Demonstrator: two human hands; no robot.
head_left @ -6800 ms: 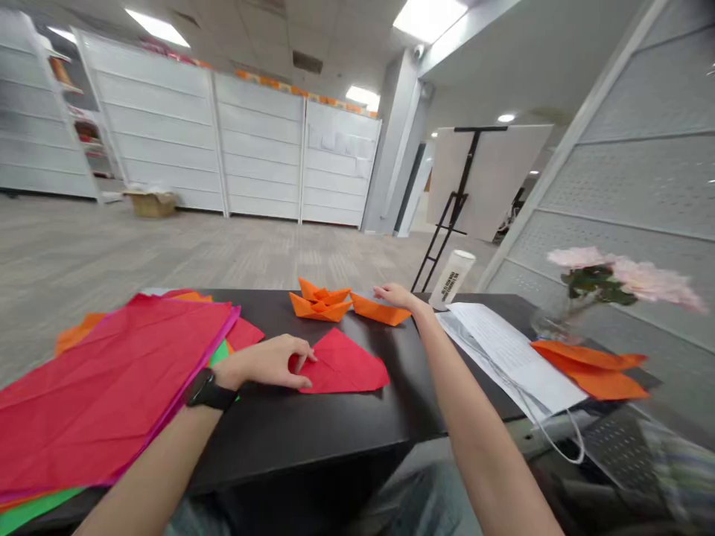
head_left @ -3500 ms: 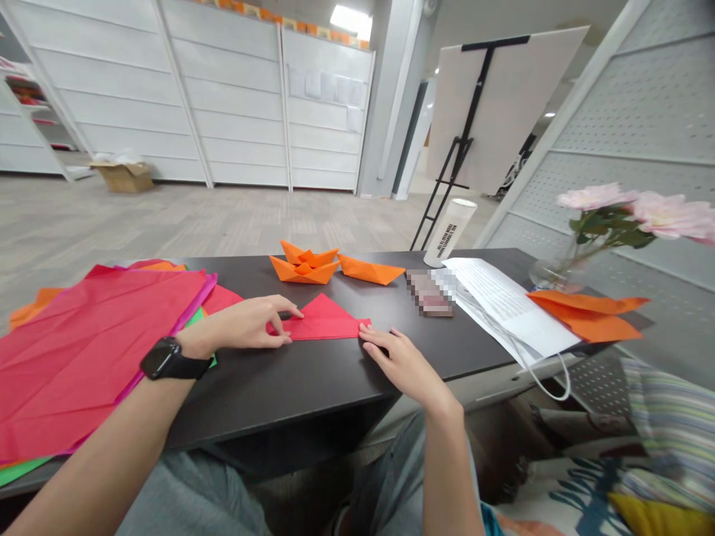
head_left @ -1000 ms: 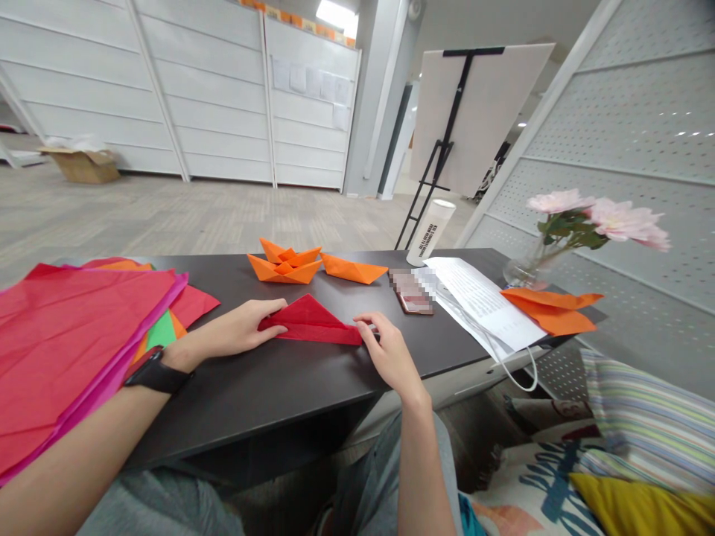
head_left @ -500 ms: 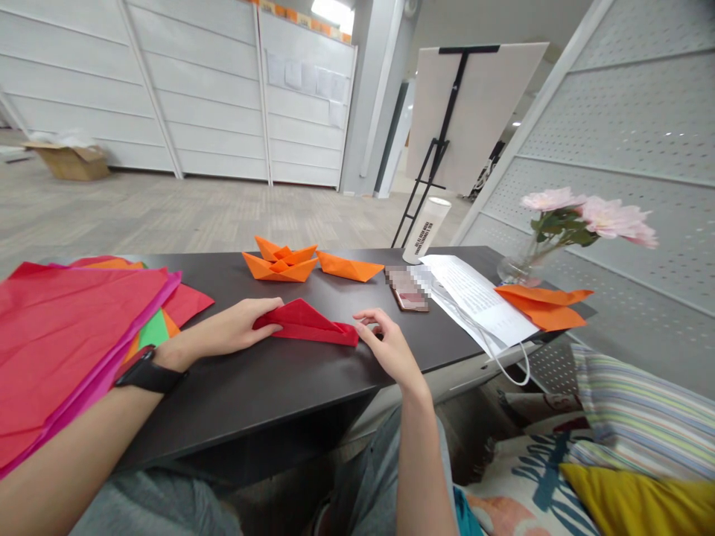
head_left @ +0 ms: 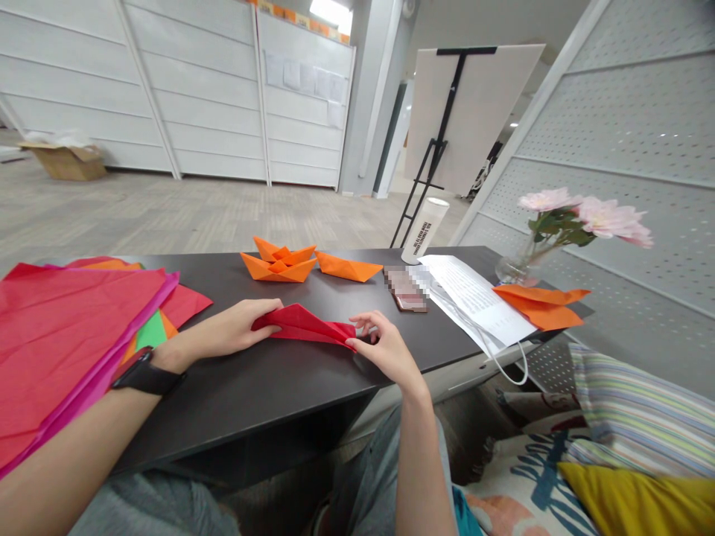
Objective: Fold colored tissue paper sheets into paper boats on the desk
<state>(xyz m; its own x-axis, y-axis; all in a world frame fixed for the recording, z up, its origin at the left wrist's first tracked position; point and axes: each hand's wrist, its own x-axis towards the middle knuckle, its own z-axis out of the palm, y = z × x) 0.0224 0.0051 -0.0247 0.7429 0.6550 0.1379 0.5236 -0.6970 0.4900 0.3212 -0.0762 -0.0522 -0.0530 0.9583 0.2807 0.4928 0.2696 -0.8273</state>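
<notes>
A folded red paper boat point(head_left: 307, 326), long and narrow, is held between my hands just over the dark table point(head_left: 246, 394). My left hand point(head_left: 254, 321), with a black watch on its wrist, pinches the boat's left end between thumb and fingers. At the right tip, the thumb and fingers of my right hand point(head_left: 383, 346) close on the paper. Behind the red boat stand two folded orange paper boats: one with several points point(head_left: 279, 262), the other a plain boat point(head_left: 349, 266).
Coloured paper sheets point(head_left: 83, 335) are stacked at the left. To the right are a phone point(head_left: 407, 290), a white canister point(head_left: 425, 231), a printed sheet point(head_left: 480, 305) with a white cable, another orange folded paper point(head_left: 541, 307) and a flower vase point(head_left: 517, 268). Cushions point(head_left: 642, 409) lie lower right.
My right thumb and fingers have closed on the right tip of the red boat. The boat's front side has tilted and its folds have shifted. My left hand stays at its end.
</notes>
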